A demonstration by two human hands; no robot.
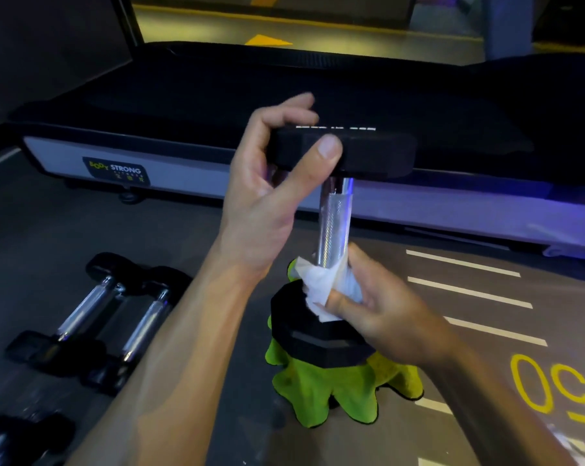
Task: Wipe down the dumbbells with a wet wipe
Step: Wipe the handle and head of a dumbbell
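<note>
Head view shows your left hand [267, 183] gripping the top head of the upright dumbbell [335, 216], thumb and fingers pinching its edge; your right hand [382, 307] holds the wipe [318, 284] wrapped round the base of the chrome handle, just above the lower head, which stands on a green cloth [321, 388] on the floor; by my reading you are mid-wipe on this handle, with the heads perhaps not yet done; two more dumbbells [113, 317] lie to your left, another at the bottom-left corner; whether those are cleaned I cannot tell, so count them as possibly left
</note>
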